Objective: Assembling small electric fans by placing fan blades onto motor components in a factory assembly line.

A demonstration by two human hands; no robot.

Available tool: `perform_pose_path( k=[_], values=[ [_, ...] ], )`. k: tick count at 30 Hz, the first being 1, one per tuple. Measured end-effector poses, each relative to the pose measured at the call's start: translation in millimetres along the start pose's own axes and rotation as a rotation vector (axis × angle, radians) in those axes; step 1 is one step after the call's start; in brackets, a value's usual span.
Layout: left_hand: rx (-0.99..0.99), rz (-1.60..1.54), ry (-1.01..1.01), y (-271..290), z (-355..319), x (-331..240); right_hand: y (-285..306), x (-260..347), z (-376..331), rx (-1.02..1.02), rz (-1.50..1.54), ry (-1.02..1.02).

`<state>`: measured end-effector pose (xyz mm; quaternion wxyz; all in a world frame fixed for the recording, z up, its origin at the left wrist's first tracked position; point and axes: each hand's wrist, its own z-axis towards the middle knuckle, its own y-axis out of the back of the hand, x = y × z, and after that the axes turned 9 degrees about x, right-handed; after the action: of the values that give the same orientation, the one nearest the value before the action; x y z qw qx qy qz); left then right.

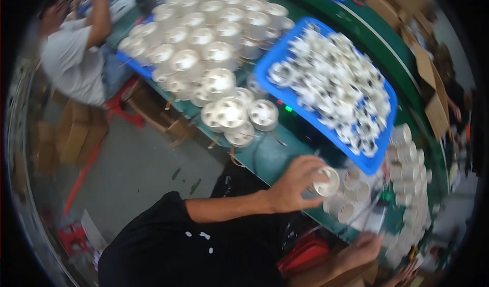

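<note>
My left hand (294,186) is closed around a small white round plastic cup (326,181), its pale open face turned to the right. Below a blue tray, the hand hovers over the near edge of the green table. My right hand (368,246) is lower right, blurred, its fingers too smeared to read. It is nearest a pale flat sheet (376,219) and a group of clear-white cups (346,211) on the table. A stack of white cylinders with round caps (232,112) stands left of the tray, a few with thin wires hanging over the edge.
The blue tray (263,73) is heaped with small white parts (333,88). More white cylinders (407,180) line the right side. A person in a white shirt (74,57) sits at upper left. Cardboard boxes (76,131) and a red stool (125,106) stand on the floor.
</note>
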<state>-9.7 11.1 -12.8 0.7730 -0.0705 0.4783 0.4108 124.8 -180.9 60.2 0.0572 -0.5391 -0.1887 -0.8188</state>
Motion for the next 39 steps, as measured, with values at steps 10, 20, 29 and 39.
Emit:
perform_pose_path(
  k=[10,20,29,39],
  values=[
    [-0.045,-0.133,0.099,0,-7,-8,-88,-26,-82,0.262,-0.221,0.206],
    [-0.036,-0.111,0.114,48,-32,-50,-98,-43,-70,0.517,-0.133,0.194],
    [0.571,-0.374,0.224,255,-36,-102,-95,-28,-62,0.557,-0.356,0.147],
    [-0.35,0.424,0.487,517,28,-23,-103,-27,-65,0.541,-0.503,0.311]
  ],
)
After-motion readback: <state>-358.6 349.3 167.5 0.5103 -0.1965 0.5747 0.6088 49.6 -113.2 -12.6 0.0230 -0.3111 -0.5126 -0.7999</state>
